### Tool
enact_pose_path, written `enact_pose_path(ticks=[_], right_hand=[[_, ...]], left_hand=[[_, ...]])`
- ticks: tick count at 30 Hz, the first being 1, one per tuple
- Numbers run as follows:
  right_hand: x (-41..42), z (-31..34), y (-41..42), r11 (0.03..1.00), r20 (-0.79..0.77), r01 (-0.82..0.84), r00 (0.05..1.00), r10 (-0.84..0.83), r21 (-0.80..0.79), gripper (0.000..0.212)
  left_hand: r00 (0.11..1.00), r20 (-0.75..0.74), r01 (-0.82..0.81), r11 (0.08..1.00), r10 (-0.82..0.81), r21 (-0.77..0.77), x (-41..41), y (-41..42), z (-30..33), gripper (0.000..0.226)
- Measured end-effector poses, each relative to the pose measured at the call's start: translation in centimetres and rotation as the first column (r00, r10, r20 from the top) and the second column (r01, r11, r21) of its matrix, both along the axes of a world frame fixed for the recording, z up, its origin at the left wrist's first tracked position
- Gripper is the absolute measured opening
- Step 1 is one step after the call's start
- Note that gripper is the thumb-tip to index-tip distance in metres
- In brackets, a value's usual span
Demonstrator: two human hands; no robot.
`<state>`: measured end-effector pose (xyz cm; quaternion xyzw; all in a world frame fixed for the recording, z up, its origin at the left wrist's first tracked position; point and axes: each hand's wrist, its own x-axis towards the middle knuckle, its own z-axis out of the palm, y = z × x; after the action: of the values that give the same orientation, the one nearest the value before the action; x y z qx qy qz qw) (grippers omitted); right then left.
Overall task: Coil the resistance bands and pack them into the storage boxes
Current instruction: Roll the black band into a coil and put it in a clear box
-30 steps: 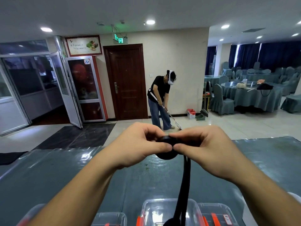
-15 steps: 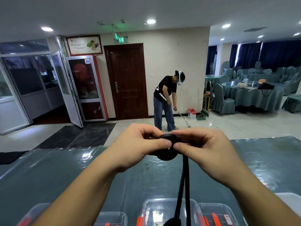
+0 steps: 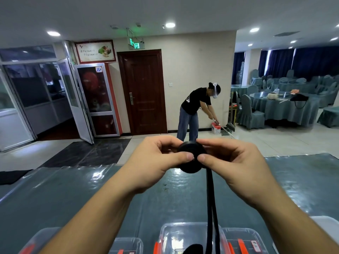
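A black resistance band (image 3: 190, 162) is partly wound into a tight round coil that I hold up above the table. My left hand (image 3: 157, 162) pinches the coil from the left, thumb on its front. From the right, my right hand (image 3: 234, 162) grips it, thumb tip beside the left thumb. The band's loose tail (image 3: 211, 208) hangs straight down as two strands to the bottom edge. Clear plastic storage boxes (image 3: 176, 235) with orange latches stand at the near edge of the table; a dark shape (image 3: 192, 249) shows in the middle one.
The table (image 3: 73, 195) wears a grey-green cloth under a shiny clear sheet. A white object (image 3: 324, 226) lies at its right near edge. Across the tiled floor a person (image 3: 194, 110) in a headset bends over a long-handled tool. Covered dining tables and chairs (image 3: 282, 105) fill the back right.
My thumbs have shifted on the coil and my hands sit slightly right. The hanging tail now shows as two strands. The person in the background has walked right and bent lower.
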<state>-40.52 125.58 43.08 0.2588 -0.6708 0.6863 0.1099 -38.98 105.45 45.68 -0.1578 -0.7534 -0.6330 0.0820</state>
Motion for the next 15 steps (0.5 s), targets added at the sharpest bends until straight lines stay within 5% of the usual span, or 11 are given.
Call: enact_pose_path(ticks=[3,8,15], right_hand=[[0.1,-0.8,-0.2,0.997,0.047,0.013,0.999,-0.009,-0.075,0.039],[0.6,-0.4,0.6,0.994,0.027,-0.044,0.999,0.041,0.105,0.038],[1.5,-0.5,-0.1,0.975,0.019,0.006,1.0,-0.002,-0.22,0.034]], left_hand=[[1.0,-0.006,-0.025,0.997,0.026,0.074,0.2,0.5,-0.7,0.014],[0.997,0.074,0.019,0.983,-0.005,-0.185,0.7,0.0,0.1,0.014],[0.99,0.138,-0.019,0.957,-0.023,0.29,1.3,1.7,-0.4,0.024]])
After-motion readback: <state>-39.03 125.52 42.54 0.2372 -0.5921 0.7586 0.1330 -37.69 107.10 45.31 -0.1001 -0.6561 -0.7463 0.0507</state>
